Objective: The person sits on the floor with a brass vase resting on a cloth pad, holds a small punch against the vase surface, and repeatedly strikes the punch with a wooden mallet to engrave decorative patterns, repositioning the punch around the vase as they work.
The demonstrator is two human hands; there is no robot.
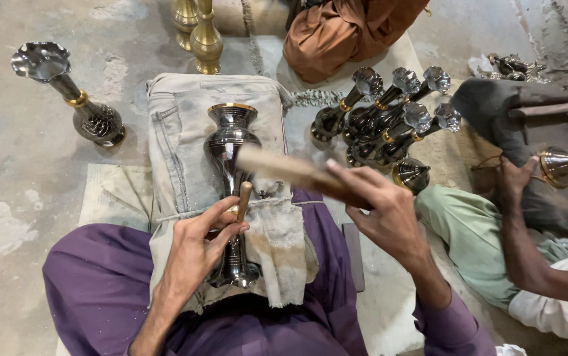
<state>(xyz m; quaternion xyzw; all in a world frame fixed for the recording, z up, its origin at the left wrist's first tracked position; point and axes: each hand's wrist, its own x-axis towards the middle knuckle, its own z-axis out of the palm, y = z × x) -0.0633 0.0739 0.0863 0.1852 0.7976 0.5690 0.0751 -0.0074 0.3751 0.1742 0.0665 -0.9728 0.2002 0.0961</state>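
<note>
Silvery vase (pixel 230 151) under left hand (pixel 198 247); right hand (pixel 379 207) swings wooden stick (pixel 290 170).

No package, no label, no sign and no screen can be seen in this view.
</note>
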